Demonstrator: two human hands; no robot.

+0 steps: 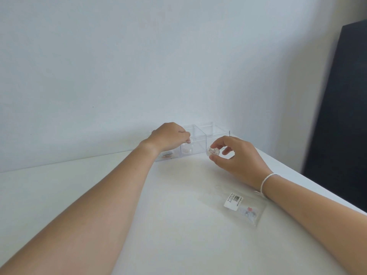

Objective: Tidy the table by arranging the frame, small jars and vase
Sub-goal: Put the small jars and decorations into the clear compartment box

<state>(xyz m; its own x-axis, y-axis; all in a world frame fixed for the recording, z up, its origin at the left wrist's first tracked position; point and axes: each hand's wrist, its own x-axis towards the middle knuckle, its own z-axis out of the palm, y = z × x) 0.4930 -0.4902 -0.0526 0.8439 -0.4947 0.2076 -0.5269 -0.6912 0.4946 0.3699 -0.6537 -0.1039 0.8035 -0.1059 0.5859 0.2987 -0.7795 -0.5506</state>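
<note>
A clear plastic organiser [200, 135] with several open compartments stands at the back of the white table against the wall. My left hand [168, 136] rests over its left compartments, fingertips pinched on something small and pale that I cannot make out. A pale round item [187, 149] lies in the middle compartment, and a brownish item [166, 155] shows in the leftmost one. My right hand [236, 157] holds a small clear round jar [212, 151] between thumb and fingers, just in front of the organiser's right compartments.
A clear flat plastic packet [245, 208] with a white barcode label lies on the table under my right forearm. A tall black panel [341, 108] stands at the right, beyond the table's right edge. The white table [158, 195] stretches toward me.
</note>
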